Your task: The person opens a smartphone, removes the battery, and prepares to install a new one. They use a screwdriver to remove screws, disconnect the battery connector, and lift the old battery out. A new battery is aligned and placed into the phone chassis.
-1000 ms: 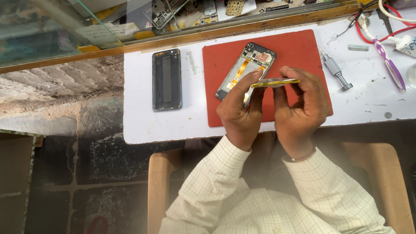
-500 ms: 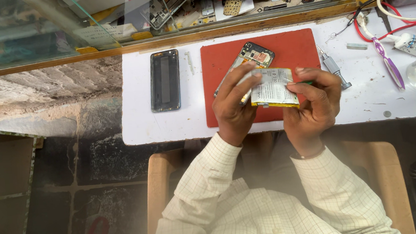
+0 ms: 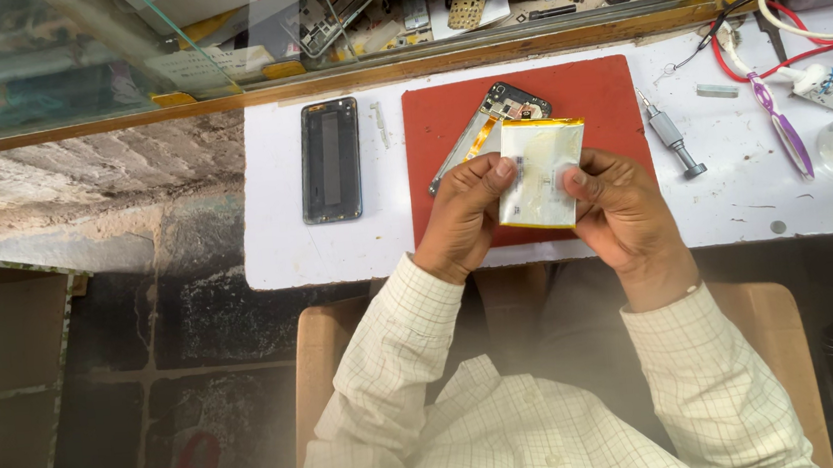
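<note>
So the mat [image 3: 605,97] sits on the desk [image 3: 387,237], roughly mid-desk. On the mat lies the opened phone [image 3: 497,117]. Left of the mat: the back cover [image 3: 330,159]. Right of the mat: a screwdriver [image 3: 671,133], then tweezers [image 3: 784,127] further out. Both hands hold the battery [image 3: 540,173] over the mat's near edge, left hand [image 3: 465,215] and right hand [image 3: 620,211] on either side.

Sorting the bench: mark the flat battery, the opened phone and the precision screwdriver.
flat battery [image 3: 540,175], head view, middle of its silvery face.
opened phone [image 3: 506,104], head view, exposed upper end.
precision screwdriver [image 3: 670,132], head view, grey handle.
</note>
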